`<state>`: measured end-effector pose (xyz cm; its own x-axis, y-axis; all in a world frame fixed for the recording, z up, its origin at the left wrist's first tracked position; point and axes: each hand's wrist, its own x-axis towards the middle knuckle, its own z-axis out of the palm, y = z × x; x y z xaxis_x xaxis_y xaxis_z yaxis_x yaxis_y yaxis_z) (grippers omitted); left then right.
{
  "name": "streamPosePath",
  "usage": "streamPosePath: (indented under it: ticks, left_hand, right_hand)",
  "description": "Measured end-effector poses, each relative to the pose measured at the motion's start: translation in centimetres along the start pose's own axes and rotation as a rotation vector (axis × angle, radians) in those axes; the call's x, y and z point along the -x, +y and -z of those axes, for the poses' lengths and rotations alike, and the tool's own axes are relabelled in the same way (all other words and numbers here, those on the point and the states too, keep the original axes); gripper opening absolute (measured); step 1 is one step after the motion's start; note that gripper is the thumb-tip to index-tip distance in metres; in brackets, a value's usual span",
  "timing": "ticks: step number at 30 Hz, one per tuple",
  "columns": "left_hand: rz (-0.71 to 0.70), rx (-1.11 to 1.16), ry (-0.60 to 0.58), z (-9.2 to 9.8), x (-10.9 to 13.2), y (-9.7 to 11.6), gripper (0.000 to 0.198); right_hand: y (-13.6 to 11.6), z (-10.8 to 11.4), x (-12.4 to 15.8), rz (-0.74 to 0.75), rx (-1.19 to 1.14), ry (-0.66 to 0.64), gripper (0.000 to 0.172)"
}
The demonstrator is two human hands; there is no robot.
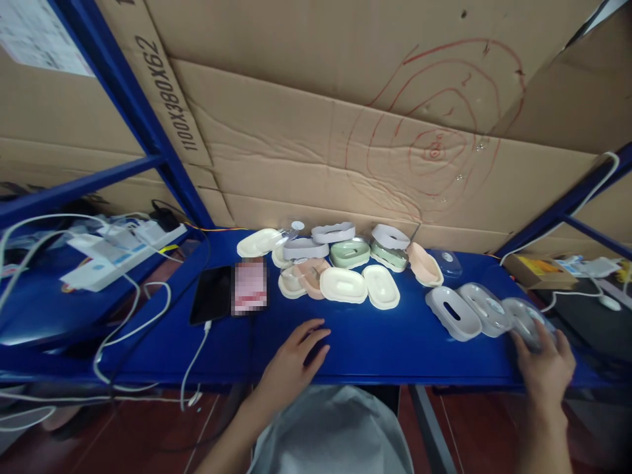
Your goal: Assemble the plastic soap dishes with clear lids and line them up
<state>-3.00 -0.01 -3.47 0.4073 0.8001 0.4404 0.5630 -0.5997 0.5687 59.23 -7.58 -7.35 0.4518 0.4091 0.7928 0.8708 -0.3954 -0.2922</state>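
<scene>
My right hand (546, 362) is at the right end of the blue table, its thumb and fingers closed on the near edge of a clear oval plastic lid (522, 317). Beside that lid lie another clear lid (486, 306) and a lilac-grey oval tray with a slot (453, 313), which looks like a soap dish part. My left hand (299, 352) hovers over or rests on the front of the table, fingers apart and holding nothing. Farther back, cream trays (344, 284), a green tray (349, 253), a peach tray (425, 264) and several grey ones lie close together.
A dark phone (211, 295) with a white cable lies left, beside a pink blurred item (249, 286). White power strips (116, 253) and tangled cables sit farther left. Cardboard (296, 131) with red rings stands behind the table. A small open box (540, 271) is at the right.
</scene>
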Motion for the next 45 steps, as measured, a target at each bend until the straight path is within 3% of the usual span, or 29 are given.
streamPosePath:
  ticks: [3,5,9,11,13,15,17,20,23,26,29,31,33,36,38,40,42,45]
  left_hand:
    - [-0.007,-0.020,0.003,0.0,0.0,0.0,0.027]
    - [-0.006,-0.030,0.005,0.0,0.0,0.0,0.027]
    - [-0.010,-0.049,0.000,-0.2,0.1,-0.1,0.027]
    - [-0.020,-0.065,-0.003,-0.4,0.1,-0.1,0.026]
    - [-0.019,-0.084,-0.016,-0.4,0.2,0.0,0.027]
    - [-0.015,-0.095,-0.026,-0.4,0.2,0.1,0.029]
    - [-0.017,-0.101,-0.018,-0.2,0.1,0.3,0.033]
    - [-0.020,-0.121,0.036,0.1,0.0,0.5,0.044]
    - [-0.040,-0.141,0.039,0.4,-0.1,0.6,0.050]
    - [-0.086,-0.156,-0.026,0.4,0.0,0.7,0.048]
    - [-0.128,-0.157,-0.092,0.3,0.0,0.7,0.033]
    - [-0.142,-0.145,-0.124,0.2,0.0,0.7,0.023]
    - [-0.146,-0.130,-0.132,0.2,-0.1,0.7,0.018]
    - [-0.153,-0.113,-0.108,0.3,-0.1,0.6,0.017]
    - [-0.157,-0.099,-0.095,0.3,-0.1,0.5,0.016]
    - [-0.161,-0.081,-0.089,0.3,-0.1,0.4,0.015]
    - [-0.163,-0.066,-0.084,0.2,0.0,0.3,0.018]
    - [-0.144,-0.067,-0.066,0.1,0.3,0.3,0.038]
  right_hand:
    - [-0.9,-0.1,-0.7,0.000,0.016,-0.081,0.106]
    - [-2.7,0.8,-1.1,0.011,0.018,-0.069,0.099]
    - [-10.5,3.5,-0.2,0.123,-0.163,0.034,0.060]
    - [-16.4,4.4,1.0,0.227,-0.307,-0.112,0.047]
    - [-22.7,4.6,2.4,0.493,-0.454,-0.432,0.038]
    - [-28.5,4.1,3.7,0.665,-0.502,-0.654,0.040]
    - [-32.9,3.4,4.8,0.753,-0.530,-0.741,0.054]
    - [-36.2,2.7,6.0,0.811,-0.565,-0.792,0.055]
    - [-36.4,3.2,6.6,0.829,-0.587,-0.820,0.039]
    - [-35.4,4.6,7.3,0.836,-0.610,-0.855,0.038]
    - [-33.8,6.0,7.7,0.869,-0.640,-0.884,0.037]
    - [-32.0,6.1,7.5,0.845,-0.618,-0.806,0.034]
    - [-29.5,5.7,6.9,0.711,-0.497,-0.633,0.035]
    - [-24.7,4.3,5.6,0.380,-0.153,-0.383,0.052]
    - [-21.8,3.6,5.0,0.226,0.009,-0.356,0.059]
    - [-19.9,3.4,4.8,0.175,0.028,-0.403,0.058]
    - [-19.7,3.7,4.9,0.201,-0.094,-0.446,0.055]
    - [-22.4,4.6,5.8,0.266,-0.390,-0.476,0.043]
